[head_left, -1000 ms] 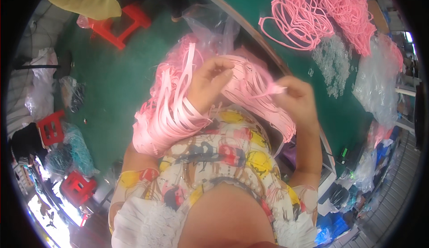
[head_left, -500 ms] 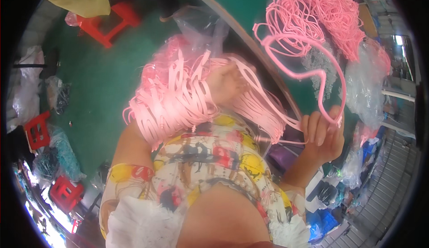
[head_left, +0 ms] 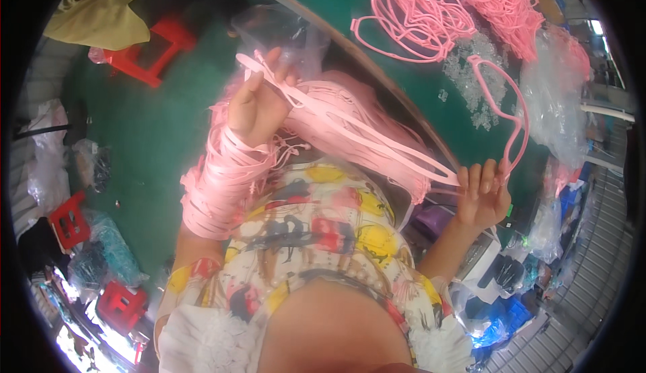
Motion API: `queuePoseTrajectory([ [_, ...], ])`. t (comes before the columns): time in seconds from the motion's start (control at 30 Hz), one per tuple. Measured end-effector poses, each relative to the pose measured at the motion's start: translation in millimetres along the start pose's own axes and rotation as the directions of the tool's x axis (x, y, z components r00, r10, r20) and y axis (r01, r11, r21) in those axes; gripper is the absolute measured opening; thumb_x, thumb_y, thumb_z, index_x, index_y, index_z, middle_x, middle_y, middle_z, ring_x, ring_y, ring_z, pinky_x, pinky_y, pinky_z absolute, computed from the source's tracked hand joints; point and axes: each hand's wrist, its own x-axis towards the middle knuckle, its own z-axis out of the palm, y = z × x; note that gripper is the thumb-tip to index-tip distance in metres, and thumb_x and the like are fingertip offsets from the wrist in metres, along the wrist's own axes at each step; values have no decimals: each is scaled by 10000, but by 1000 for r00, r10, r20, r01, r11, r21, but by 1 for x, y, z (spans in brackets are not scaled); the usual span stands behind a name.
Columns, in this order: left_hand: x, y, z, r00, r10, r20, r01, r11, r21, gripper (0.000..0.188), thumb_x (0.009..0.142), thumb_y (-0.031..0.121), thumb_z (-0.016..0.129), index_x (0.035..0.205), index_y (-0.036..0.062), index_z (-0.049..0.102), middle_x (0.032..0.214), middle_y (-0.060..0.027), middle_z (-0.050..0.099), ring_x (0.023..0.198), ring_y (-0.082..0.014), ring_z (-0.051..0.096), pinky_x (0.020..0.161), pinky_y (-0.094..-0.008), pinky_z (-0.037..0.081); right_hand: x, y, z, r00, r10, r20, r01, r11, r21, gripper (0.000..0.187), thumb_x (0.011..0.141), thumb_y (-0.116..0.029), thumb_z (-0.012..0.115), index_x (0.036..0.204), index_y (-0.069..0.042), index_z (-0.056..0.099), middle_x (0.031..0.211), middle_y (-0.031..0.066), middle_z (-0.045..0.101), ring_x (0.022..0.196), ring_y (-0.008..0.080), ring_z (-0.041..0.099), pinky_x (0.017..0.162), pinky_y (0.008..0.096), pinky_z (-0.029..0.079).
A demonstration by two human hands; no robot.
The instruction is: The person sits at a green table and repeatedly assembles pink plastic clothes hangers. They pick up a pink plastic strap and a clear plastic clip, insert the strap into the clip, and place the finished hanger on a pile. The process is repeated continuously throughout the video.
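Observation:
Many pale pink flat straps (head_left: 214, 188) are looped round my left forearm. My left hand (head_left: 259, 107) is raised, with the folded end of a long pale pink strap (head_left: 377, 143) between thumb and fingers. That strap runs taut across to my right hand (head_left: 483, 191), whose fingers are closed on its other end. From the same right hand a darker pink cord loop (head_left: 519, 127) stands up over the table edge. Below the stretched strap, a thick bundle of pale pink straps (head_left: 350, 114) lies across my lap.
On the green table (head_left: 397, 77) lie a heap of pink cord loops (head_left: 424, 16), small clear plastic pieces (head_left: 478, 80) and a clear plastic bag (head_left: 555, 97). Red stools (head_left: 151, 50) stand on the floor at left, near a person's yellowish garment (head_left: 101, 13).
My left hand has lifted away from my body and now holds the strap's end up, drawing it straight. The darker cord loop has swung lower and right with my right hand.

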Motion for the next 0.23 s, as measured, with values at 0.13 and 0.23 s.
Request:
queuePoseTrajectory([
  [0.13, 2, -8, 5, 991, 3, 133, -39, 963, 268, 285, 933, 217, 522, 1146, 31, 561, 1025, -85, 572, 941, -246, 546, 959, -470, 387, -1, 12, 7, 992, 102, 80, -91, 987, -135, 220, 863, -175, 595, 1014, -66, 477, 725, 60, 491, 576, 134, 434, 590, 305, 326],
  [0.23, -7, -21, 40, 985, -130, 116, 75, 918, 389, 396, 958, 336, 508, 1166, 2, 550, 993, -84, 588, 921, -221, 538, 962, -468, 381, -4, 34, 8, 984, 149, 95, -132, 977, -168, 292, 852, -182, 629, 1059, -32, 487, 748, 109, 560, 570, 152, 505, 571, 299, 369],
])
